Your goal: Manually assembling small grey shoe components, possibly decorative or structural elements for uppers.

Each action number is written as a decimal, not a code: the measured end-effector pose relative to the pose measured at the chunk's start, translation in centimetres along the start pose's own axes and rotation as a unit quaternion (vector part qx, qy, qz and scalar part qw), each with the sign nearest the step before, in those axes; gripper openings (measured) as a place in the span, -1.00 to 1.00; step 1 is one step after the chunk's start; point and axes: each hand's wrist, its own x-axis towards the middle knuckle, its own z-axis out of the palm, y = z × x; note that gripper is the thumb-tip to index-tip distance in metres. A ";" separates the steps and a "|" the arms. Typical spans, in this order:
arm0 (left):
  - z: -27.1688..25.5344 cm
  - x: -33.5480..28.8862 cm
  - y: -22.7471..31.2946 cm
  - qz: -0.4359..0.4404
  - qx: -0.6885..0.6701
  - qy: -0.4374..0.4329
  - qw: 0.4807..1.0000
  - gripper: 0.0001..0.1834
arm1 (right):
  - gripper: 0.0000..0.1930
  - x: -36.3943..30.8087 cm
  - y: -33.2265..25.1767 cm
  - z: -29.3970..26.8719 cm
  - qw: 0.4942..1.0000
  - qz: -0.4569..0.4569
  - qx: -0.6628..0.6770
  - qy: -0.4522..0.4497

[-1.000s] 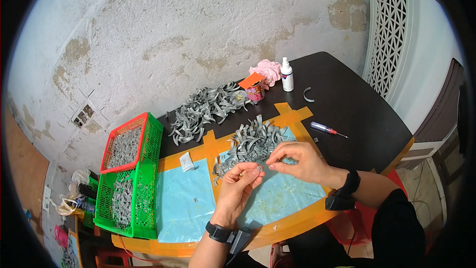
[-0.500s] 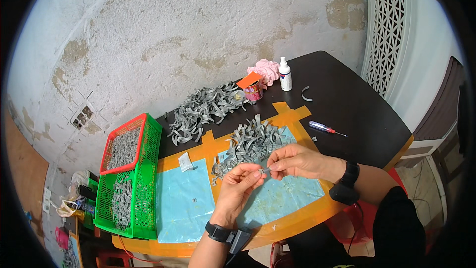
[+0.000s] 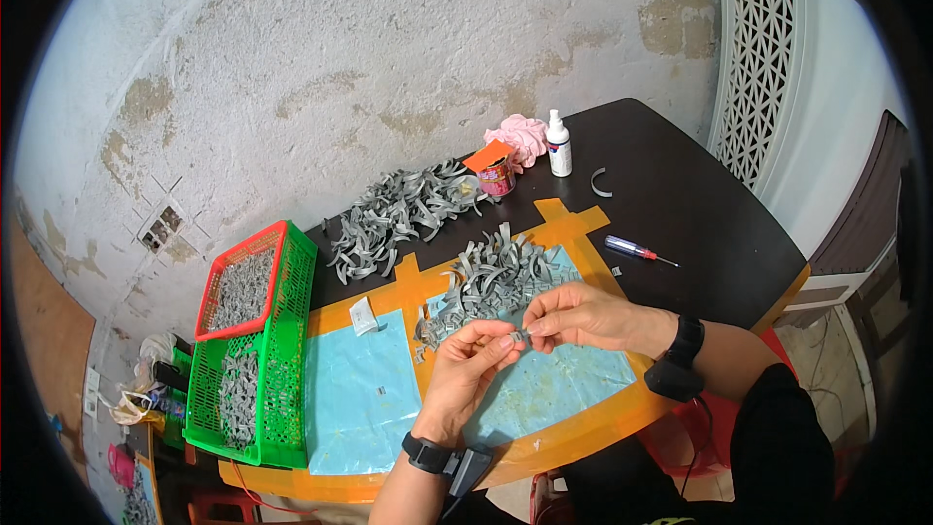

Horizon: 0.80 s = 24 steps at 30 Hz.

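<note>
My left hand (image 3: 470, 360) and my right hand (image 3: 575, 317) meet above the right blue sheet (image 3: 544, 394). Between their fingertips is a small grey piece (image 3: 518, 336); my left thumb and forefinger pinch one side of it, and my right fingers close on the other. The fingers hide most of its shape. Just beyond the hands lies a heap of curved grey strips (image 3: 496, 277), with smaller grey pieces spread at its near left edge.
Green baskets (image 3: 292, 331) and a red basket (image 3: 282, 262) of grey pieces stand at left. A larger strip pile (image 3: 398, 214), a can (image 3: 497, 178), pink cloth (image 3: 520, 139), spray bottle (image 3: 559, 148) and screwdriver (image 3: 632, 248) lie farther back. Orange tape (image 3: 573, 457) borders the sheets.
My hands stay nearly in place, with only a slight shift of the fingertips around the small grey piece. Nothing else visibly moves.
</note>
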 end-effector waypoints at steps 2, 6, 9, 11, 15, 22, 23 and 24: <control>0.0 0.0 0.0 -0.002 0.001 0.000 1.000 -0.86 | -0.83 0.0 -0.1 0.1 1.000 0.001 -0.002 0.002; 0.1 0.0 0.1 -0.004 0.022 0.014 1.000 -0.86 | -0.82 0.0 0.1 0.2 0.998 -0.009 -0.046 0.038; 0.2 0.0 0.1 -0.003 0.041 0.023 0.999 -0.86 | -0.82 -0.1 -0.1 0.6 0.991 -0.029 -0.108 0.068; 0.2 -0.1 0.1 -0.005 0.051 0.027 0.998 -0.86 | -0.82 -0.2 -0.2 0.6 0.990 -0.030 -0.120 0.068; 0.2 0.0 0.1 -0.008 0.086 0.040 0.995 -0.84 | -0.84 -0.3 -0.5 0.4 0.988 -0.046 -0.135 0.058; 0.0 -0.1 0.1 -0.008 0.144 0.027 0.989 -0.79 | -0.88 0.1 -0.1 0.5 0.980 -0.067 -0.171 0.077; 0.4 -0.1 0.3 -0.003 0.103 0.028 0.994 -0.82 | -0.87 0.1 -0.2 0.6 0.979 -0.075 -0.167 0.087; 0.7 -0.1 0.4 0.004 0.062 0.030 0.998 -0.84 | -0.86 0.0 -0.3 0.7 0.978 -0.083 -0.164 0.095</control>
